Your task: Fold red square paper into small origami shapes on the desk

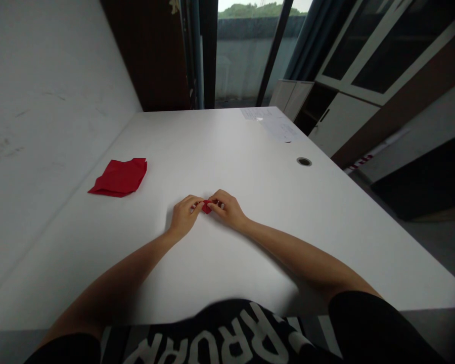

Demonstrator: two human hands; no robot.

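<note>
Between my two hands is a small piece of folded red paper (pixel 207 207), pointed at its lower end. My left hand (pixel 184 216) pinches its left side with thumb and fingertips. On the opposite side, my right hand (pixel 228 210) pinches it the same way, thumb toward me. Both hands sit low over the white table (pixel 227 268), near its middle. The fingers cover part of the paper, so its full shape is hidden. Farther left, by the wall, lies a larger sheet of red paper (pixel 120 177), loosely folded or stacked, with creased edges.
A white wall (pixel 53 101) borders the table on the left. Thin papers (pixel 275 126) lie at the far right corner, and a round cable hole (pixel 304 162) is set near the right edge. Beyond stand a white cabinet (pixel 343 121) and a glass door (pixel 246 55).
</note>
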